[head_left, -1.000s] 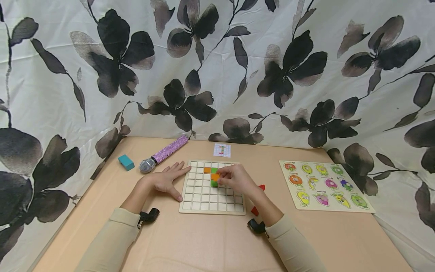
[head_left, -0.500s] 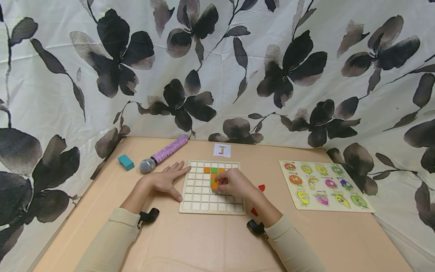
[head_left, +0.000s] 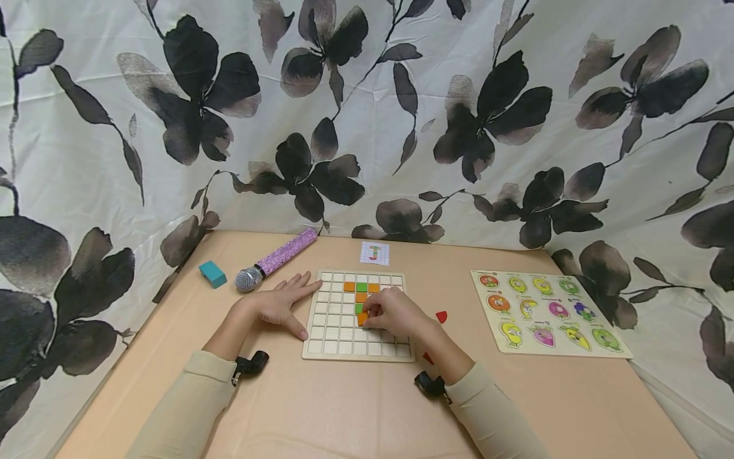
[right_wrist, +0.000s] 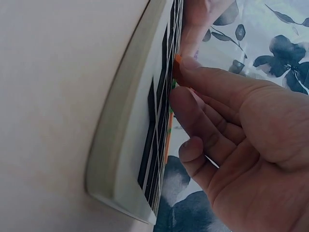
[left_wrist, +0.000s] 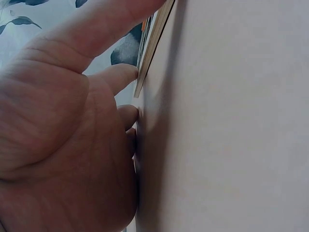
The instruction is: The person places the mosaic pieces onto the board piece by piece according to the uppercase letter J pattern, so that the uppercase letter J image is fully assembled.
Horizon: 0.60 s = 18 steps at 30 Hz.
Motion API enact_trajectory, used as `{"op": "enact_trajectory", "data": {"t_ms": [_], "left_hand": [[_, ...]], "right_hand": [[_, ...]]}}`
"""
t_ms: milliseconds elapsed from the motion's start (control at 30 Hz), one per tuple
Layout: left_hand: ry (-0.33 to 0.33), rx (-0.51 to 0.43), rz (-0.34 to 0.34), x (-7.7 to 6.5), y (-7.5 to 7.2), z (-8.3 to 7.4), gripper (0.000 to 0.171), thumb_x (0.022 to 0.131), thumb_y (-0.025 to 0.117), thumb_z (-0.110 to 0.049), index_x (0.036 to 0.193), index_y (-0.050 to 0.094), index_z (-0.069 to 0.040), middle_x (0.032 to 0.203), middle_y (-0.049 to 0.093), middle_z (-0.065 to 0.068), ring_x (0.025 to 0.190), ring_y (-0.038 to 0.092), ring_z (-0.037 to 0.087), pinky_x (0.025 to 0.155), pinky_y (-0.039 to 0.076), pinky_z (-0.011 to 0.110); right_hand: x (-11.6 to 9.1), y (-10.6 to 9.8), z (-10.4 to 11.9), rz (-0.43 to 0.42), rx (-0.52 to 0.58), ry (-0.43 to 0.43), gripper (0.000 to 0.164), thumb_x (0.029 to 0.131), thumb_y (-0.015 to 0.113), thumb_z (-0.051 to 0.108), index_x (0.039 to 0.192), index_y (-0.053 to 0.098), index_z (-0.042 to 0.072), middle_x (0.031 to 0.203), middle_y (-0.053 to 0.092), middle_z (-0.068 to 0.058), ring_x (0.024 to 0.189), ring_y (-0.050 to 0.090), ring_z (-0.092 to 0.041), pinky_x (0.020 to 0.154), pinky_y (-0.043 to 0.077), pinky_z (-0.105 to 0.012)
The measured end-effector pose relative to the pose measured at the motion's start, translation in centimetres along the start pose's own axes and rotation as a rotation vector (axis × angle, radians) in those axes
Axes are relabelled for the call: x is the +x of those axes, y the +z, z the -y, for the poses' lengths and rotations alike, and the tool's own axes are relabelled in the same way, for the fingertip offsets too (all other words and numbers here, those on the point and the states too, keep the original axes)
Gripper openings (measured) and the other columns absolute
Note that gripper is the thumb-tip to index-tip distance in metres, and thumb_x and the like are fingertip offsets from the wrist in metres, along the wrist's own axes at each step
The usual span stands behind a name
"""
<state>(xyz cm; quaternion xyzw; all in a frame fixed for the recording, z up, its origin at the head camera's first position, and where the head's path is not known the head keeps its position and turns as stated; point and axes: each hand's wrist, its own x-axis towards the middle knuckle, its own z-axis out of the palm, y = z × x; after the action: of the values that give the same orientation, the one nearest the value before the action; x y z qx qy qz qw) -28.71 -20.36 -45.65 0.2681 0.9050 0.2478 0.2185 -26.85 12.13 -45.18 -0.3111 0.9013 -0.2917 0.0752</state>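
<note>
On the table lies a white grid board (head_left: 329, 354) with raised square cells. Along its left edge rests my left hand (head_left: 280, 306), fingers spread, thumb and a fingertip at the rim; the left wrist view shows its palm (left_wrist: 58, 125) beside the board's side. My right hand (head_left: 398, 313) pinches an orange square tile (head_left: 362, 319) between thumb and fingers, low over the grid. In the right wrist view the orange tile's edge (right_wrist: 177, 65) shows at the fingertips. Above it sit a green tile (head_left: 359, 308), an orange tile (head_left: 361, 297) and a row of orange, green (head_left: 362, 287) and orange tiles.
Red pieces (head_left: 441, 317) lie right of the board, partly behind the right forearm. A small pattern card (head_left: 375, 254) lies behind the board. A glittery microphone (head_left: 281, 258) and a blue block (head_left: 213, 275) are at left, a fruit puzzle board (head_left: 545, 312) at right.
My right hand has moved down the grid with the orange tile, from beside the upper tiles to the cell below the green one. The left hand has stayed still.
</note>
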Motion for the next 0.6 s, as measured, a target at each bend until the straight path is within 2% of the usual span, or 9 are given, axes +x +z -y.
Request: {"op": "enact_trajectory", "data": {"t_ms": [600], "left_hand": [[-0.003, 0.006, 0.003, 0.06, 0.07, 0.11, 0.128, 0.070, 0.091, -0.054, 0.169, 0.017, -0.020, 0.175, -0.005, 0.019, 0.161, -0.008, 0.044, 0.128, -0.002, 0.065]], "right_hand": [[-0.03, 0.50, 0.19, 0.010, -0.027, 0.008, 0.020, 0.083, 0.089, 0.021, 0.095, 0.077, 0.011, 0.068, 0.061, 0.006, 0.067, 0.055, -0.009, 0.063, 0.046, -0.022]]}}
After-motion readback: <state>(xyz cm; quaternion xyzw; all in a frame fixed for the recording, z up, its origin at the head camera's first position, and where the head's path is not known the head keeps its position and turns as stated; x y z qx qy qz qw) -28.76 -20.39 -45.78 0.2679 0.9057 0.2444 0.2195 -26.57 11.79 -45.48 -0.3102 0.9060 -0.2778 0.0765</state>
